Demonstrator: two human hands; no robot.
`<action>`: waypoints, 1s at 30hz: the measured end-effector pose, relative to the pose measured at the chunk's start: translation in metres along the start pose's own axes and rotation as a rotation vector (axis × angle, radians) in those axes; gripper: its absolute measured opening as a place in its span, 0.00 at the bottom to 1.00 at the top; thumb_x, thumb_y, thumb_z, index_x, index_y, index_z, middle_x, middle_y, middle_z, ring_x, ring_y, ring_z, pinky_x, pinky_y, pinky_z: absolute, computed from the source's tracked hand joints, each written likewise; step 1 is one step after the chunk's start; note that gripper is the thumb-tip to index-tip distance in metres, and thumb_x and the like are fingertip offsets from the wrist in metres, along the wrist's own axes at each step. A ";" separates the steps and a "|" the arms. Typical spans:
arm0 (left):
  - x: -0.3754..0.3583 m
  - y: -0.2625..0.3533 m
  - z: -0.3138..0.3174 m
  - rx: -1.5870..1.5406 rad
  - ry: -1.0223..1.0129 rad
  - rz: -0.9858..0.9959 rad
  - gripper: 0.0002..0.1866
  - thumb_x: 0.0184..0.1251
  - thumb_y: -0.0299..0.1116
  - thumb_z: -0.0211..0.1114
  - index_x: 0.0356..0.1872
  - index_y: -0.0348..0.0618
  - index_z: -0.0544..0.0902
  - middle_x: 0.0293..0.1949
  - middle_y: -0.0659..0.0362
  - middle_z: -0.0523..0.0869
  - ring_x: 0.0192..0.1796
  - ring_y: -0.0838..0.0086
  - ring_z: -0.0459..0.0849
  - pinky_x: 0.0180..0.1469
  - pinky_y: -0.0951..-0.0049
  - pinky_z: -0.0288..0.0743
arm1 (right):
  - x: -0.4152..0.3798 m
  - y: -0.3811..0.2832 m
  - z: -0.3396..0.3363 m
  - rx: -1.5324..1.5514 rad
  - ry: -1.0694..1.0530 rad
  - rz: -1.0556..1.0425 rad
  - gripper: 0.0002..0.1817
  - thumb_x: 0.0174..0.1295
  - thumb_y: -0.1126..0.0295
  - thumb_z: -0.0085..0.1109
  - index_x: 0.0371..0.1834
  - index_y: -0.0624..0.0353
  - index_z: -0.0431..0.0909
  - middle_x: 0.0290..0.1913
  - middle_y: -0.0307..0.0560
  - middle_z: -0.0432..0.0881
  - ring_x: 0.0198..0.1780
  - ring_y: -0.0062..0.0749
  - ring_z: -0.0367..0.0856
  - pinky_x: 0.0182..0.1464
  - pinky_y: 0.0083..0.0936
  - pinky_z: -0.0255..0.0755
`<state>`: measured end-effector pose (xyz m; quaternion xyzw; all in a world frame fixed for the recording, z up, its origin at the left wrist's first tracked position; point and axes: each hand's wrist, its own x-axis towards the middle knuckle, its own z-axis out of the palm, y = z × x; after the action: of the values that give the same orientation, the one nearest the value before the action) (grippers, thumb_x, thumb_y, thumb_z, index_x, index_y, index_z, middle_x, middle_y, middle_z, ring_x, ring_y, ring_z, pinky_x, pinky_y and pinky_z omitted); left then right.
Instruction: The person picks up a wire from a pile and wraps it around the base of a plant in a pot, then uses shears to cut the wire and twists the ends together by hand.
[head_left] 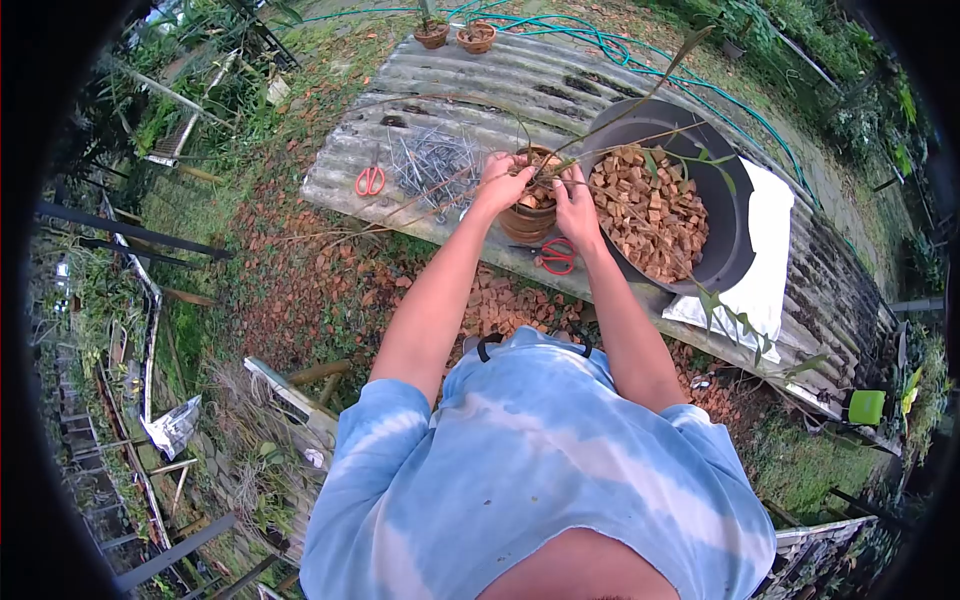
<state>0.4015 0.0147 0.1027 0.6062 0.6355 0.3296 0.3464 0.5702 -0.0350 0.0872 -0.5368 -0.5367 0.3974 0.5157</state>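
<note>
Clay-brown pot (527,224) sits near the front edge of the corrugated worktop (460,82), chunks and thin plant stems (540,178) at its mouth. Left hand (503,186): fingers drawn narrow at the stems, can't tell if gripping. Right hand (577,208): thumb and fingers slightly apart at the pot's right rim. Red-handled scissors (556,257) just beside the pot. Wire pile (430,165) left; dark tub (738,215) of brown chunks (650,210) right, white bag (768,255) beside it.
</note>
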 end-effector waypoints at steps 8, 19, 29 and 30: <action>0.002 -0.006 0.001 -0.175 -0.042 -0.091 0.20 0.64 0.48 0.76 0.50 0.45 0.90 0.70 0.46 0.72 0.74 0.56 0.70 0.75 0.62 0.64 | 0.006 -0.028 -0.004 -0.187 -0.046 -0.051 0.24 0.79 0.67 0.51 0.74 0.65 0.68 0.63 0.62 0.83 0.63 0.50 0.83 0.63 0.37 0.75; -0.005 0.006 -0.002 0.017 0.049 0.092 0.16 0.61 0.45 0.75 0.41 0.44 0.91 0.45 0.51 0.85 0.59 0.59 0.82 0.65 0.61 0.73 | 0.022 -0.022 0.011 -0.458 -0.077 -0.166 0.15 0.76 0.69 0.47 0.61 0.57 0.77 0.50 0.66 0.84 0.55 0.67 0.79 0.57 0.55 0.73; 0.002 -0.011 0.007 -0.021 -0.050 0.224 0.18 0.73 0.51 0.64 0.48 0.49 0.88 0.48 0.54 0.87 0.57 0.54 0.80 0.64 0.57 0.71 | 0.022 -0.027 0.012 -0.586 -0.247 -0.051 0.24 0.74 0.57 0.43 0.64 0.61 0.71 0.71 0.59 0.71 0.74 0.58 0.62 0.69 0.57 0.64; 0.003 -0.014 0.007 -0.106 -0.107 0.265 0.17 0.75 0.49 0.62 0.49 0.49 0.88 0.48 0.55 0.87 0.57 0.55 0.80 0.64 0.57 0.72 | 0.024 -0.020 0.012 -0.596 -0.274 -0.064 0.24 0.73 0.57 0.44 0.63 0.61 0.72 0.71 0.60 0.70 0.73 0.58 0.64 0.69 0.56 0.64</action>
<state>0.3997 0.0174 0.0866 0.6824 0.5122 0.3727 0.3649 0.5579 -0.0123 0.1085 -0.5884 -0.7104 0.2751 0.2712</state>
